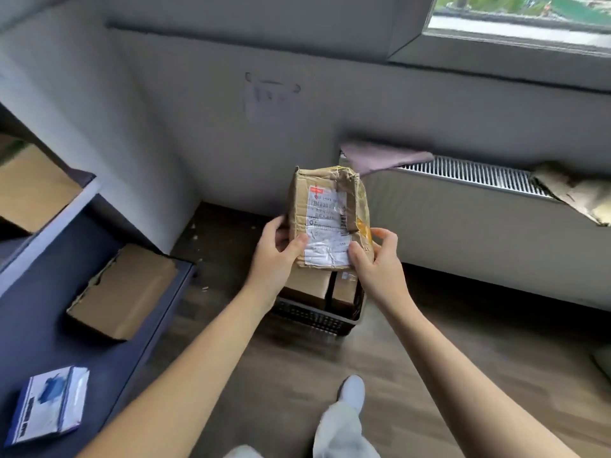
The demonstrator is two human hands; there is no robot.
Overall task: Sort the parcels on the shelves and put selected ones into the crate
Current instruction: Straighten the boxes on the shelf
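upright, the parcel (328,218) sits pinched between both hands' fingers (299,242).

From my seat I cannot read the label (327,226) on the parcel (299,200); its print is blurred. The parcel, the left hand (274,256) and the right hand (377,259) hide most of the crate (314,317), so only its near wall and parts of two boxes (310,285) show. Far left, a cardboard box (29,190) on the upper shelf (66,209) is cut by the edge, as is the crumpled sheet (575,193) at right.
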